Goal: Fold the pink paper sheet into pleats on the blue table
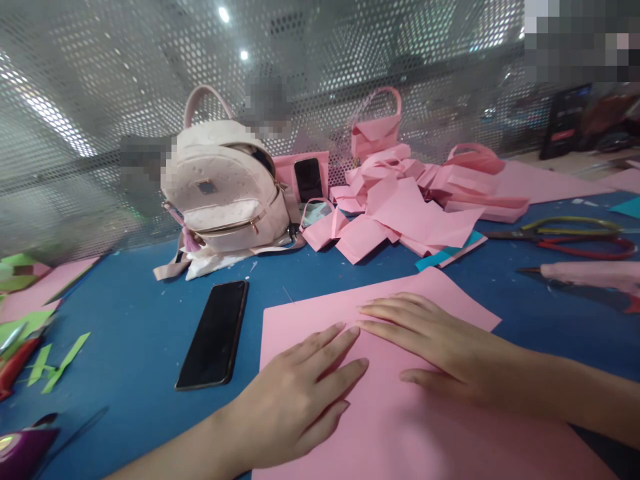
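Observation:
A large pink sheet of paper (390,427) lies on the blue table in front of me, its far right corner lifting a little. My left hand (300,393) rests on the sheet with fingers stretched out and slightly apart. Flat on the same sheet, my right hand (440,347) has its fingers extended toward the left one, the fingertips close together. Neither hand grips anything. A black phone (215,333) lies left of the sheet, near my left hand.
A cream backpack (225,180) stands at the back by a perforated metal screen (320,60). Beside it are folded pink paper pieces (410,207) and a small pink paper bag (376,135). Scissors (575,233) and a pink glue gun (585,273) lie right; green paper strips (65,360) lie left.

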Tool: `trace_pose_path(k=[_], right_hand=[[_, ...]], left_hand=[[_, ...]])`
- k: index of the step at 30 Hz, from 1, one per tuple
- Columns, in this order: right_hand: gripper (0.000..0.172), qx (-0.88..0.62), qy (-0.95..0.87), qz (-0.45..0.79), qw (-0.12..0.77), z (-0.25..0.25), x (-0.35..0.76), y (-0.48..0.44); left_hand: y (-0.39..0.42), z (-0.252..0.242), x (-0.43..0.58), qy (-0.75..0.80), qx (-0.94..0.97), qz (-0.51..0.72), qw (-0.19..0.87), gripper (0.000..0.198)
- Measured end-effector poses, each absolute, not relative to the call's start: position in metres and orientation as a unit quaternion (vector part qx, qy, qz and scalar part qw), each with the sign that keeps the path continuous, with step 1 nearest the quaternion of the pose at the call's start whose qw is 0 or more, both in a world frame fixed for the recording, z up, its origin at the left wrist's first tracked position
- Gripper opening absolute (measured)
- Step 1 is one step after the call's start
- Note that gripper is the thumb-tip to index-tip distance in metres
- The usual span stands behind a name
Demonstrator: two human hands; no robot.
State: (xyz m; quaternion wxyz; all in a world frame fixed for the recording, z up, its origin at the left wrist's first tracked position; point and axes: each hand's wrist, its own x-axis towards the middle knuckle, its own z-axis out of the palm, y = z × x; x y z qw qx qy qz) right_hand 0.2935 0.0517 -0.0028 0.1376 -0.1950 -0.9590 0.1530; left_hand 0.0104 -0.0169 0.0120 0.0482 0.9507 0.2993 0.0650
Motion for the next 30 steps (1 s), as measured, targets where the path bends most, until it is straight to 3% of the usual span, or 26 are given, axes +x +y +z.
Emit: trace_pose_path(k=[30], right_hand=[[0.068, -0.195, -0.957, 0.166, 0.137, -0.0037, 0.2925, 0.0541]], left_hand=[[-0.0195, 0.0138, 0.0129, 0.296, 0.953, 0.055, 0.021, 0.047]])
